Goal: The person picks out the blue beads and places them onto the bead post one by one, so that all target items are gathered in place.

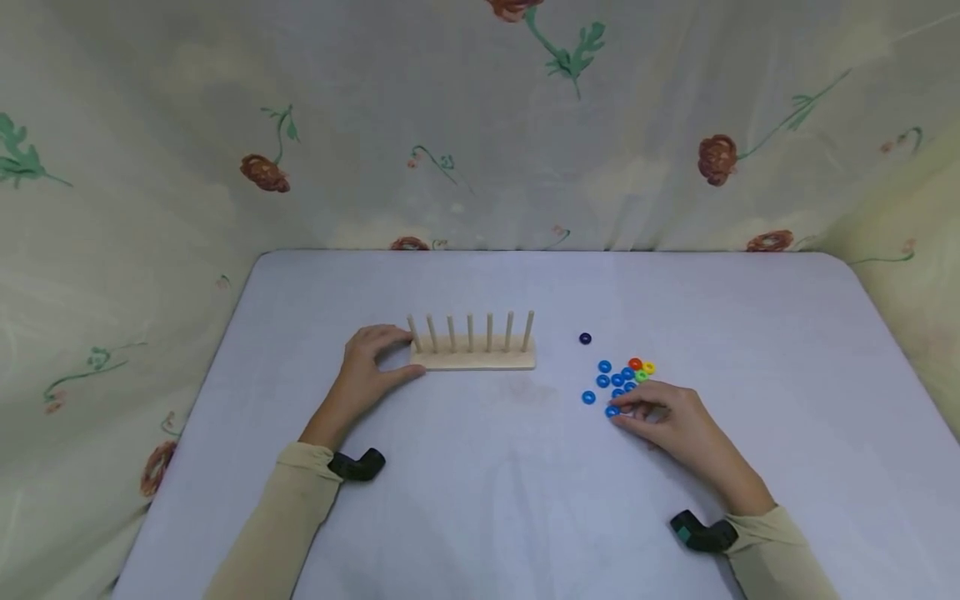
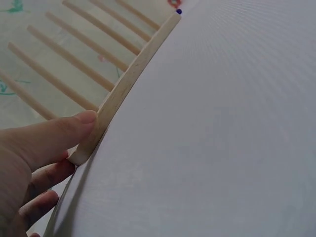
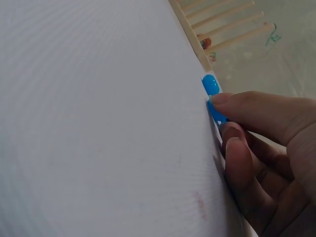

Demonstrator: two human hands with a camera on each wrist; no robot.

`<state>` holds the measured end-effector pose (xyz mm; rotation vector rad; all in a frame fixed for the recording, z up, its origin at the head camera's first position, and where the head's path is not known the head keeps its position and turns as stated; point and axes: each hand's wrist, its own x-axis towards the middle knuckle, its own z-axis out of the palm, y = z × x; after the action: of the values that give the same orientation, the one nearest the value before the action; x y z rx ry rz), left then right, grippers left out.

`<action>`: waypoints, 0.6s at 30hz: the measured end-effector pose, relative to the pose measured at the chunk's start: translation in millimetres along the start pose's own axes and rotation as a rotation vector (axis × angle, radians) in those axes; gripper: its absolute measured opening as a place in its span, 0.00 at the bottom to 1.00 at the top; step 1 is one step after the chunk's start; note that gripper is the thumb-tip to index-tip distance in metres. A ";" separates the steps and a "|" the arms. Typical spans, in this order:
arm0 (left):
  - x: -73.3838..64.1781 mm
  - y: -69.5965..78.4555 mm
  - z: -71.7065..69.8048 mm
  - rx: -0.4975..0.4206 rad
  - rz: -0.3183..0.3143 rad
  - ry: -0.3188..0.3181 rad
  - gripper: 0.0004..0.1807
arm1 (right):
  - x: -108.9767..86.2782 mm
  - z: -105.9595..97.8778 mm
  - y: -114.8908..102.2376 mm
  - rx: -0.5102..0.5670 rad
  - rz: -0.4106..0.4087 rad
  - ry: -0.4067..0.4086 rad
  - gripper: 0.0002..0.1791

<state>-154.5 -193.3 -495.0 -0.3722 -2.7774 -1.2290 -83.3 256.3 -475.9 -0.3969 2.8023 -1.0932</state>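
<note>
A wooden peg rack (image 1: pixel 476 361) stands on the table, its several upright pegs bare. My left hand (image 1: pixel 363 372) holds the rack's left end, with the thumb on the front edge and fingers behind; the left wrist view shows the thumb (image 2: pixel 74 129) against the base. To the right, my right hand (image 1: pixel 671 418) pinches a blue ring (image 1: pixel 612 412) between thumb and fingertips, low over the tabletop. In the right wrist view another blue ring (image 3: pixel 210 85) shows just beyond the pinched one. Several more blue rings (image 1: pixel 603 381) lie loosely grouped beside this hand.
At the group's far side are a red ring (image 1: pixel 635 364), a yellow ring (image 1: pixel 649 367) and a green ring (image 1: pixel 641 376). A dark purple ring (image 1: pixel 585 338) lies apart, nearer the rack. A white cloth covers the table (image 1: pixel 450 500); a flowered curtain (image 1: pixel 480 125) hangs behind it.
</note>
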 end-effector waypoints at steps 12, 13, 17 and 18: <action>0.6 2.1 -0.1 0.043 0.009 0.006 0.30 | -0.6 -0.5 -2.2 0.020 0.005 0.014 0.09; 0.5 1.9 -0.1 0.045 0.007 0.006 0.29 | -0.5 -0.4 -2.1 0.026 0.005 0.013 0.09; 0.5 0.7 -0.5 0.038 0.003 0.006 0.29 | -0.4 -0.6 -1.8 0.024 0.007 0.019 0.09; 0.5 0.4 -0.7 0.039 0.004 0.007 0.29 | -0.3 -0.7 -1.8 0.019 0.006 0.023 0.10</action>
<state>-154.9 -193.4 -494.1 -0.3694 -2.7886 -1.1715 -82.7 255.5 -474.2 -0.3757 2.8086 -1.1294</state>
